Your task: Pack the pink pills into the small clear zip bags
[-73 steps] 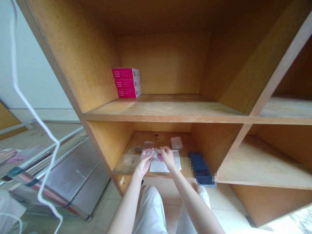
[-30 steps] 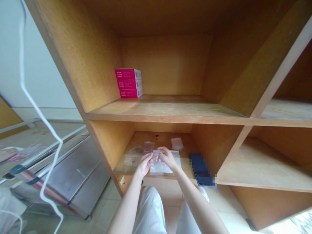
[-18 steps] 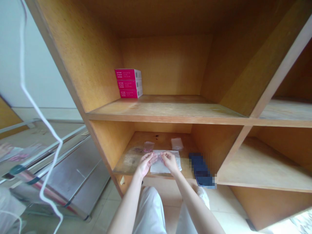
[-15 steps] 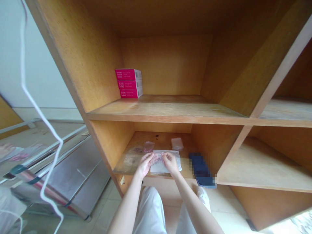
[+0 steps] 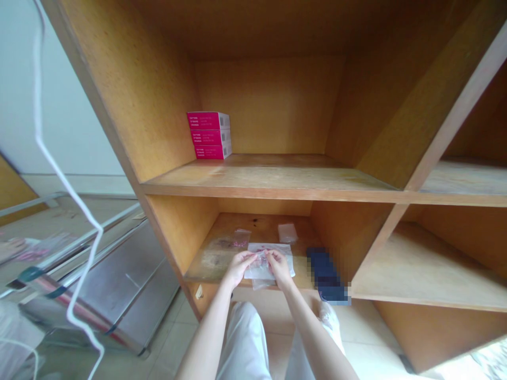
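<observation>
Lower wooden shelf (image 5: 209, 258), low centre of frame: left hand (image 5: 238, 268) & right hand (image 5: 279, 267) close together, fingers pinching clear bag of pink bits (image 5: 260, 259) over white sheet (image 5: 273, 273); two small bags (image 5: 242, 238) (image 5: 287, 233) left at back.

A tall wooden shelf unit (image 5: 178, 105) in orange-toned veneer, split into open compartments by boards with paler front edges. On the upper shelf (image 5: 269, 177), against the left side panel and the back wall, a stack of three magenta cartons (image 5: 208, 135) with white ends and small printed text. On the lower shelf (image 5: 253, 224), near the compartment's right wall, a flat dark blue object (image 5: 325, 274), pixelated and too blurred to identify. Left of the unit, a white cord (image 5: 65, 179) dangling in a loose zigzag before a pale wall (image 5: 59, 95). Below, a slanted stainless steel panel (image 5: 122, 279) with a red strip along its lower edge, above a beige tiled floor (image 5: 174, 330).
</observation>
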### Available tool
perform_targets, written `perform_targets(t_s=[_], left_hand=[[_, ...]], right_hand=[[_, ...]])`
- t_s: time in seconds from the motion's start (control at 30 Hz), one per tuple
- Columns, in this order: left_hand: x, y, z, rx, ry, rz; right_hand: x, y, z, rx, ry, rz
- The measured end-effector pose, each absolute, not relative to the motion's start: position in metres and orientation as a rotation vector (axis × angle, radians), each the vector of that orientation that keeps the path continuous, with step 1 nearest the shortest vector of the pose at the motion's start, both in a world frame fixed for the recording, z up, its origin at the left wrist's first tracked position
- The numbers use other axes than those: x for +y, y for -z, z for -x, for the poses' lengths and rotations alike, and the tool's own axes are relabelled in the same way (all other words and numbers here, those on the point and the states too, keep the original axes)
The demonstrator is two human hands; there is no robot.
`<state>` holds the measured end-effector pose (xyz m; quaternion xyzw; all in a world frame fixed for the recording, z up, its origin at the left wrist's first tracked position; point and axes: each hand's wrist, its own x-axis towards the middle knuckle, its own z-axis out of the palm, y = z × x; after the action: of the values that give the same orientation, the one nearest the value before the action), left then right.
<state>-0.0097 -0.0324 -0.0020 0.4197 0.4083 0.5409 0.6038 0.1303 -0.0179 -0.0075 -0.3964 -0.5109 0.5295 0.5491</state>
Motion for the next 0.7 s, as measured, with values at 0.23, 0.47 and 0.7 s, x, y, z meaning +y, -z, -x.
perform_targets(t_s=[0.23, 0.47, 0.7], left_hand=[[-0.032, 0.0043, 0.0113, 0.979, -1.25, -1.048], [-0.0329, 0.0033, 0.0112, 1.006, -1.257, -1.069], [-0.0331, 0.0048, 0.0103, 1.022, -1.285, -1.111]], right_hand=[[-0.019, 0.0083, -0.1309, -1.257, -1.199, 0.944], [-0.0186, 0.009, -0.1316, -1.288, -1.166, 0.93], [-0.0194, 0.0099, -0.1313, -1.322, -1.174, 0.937]])
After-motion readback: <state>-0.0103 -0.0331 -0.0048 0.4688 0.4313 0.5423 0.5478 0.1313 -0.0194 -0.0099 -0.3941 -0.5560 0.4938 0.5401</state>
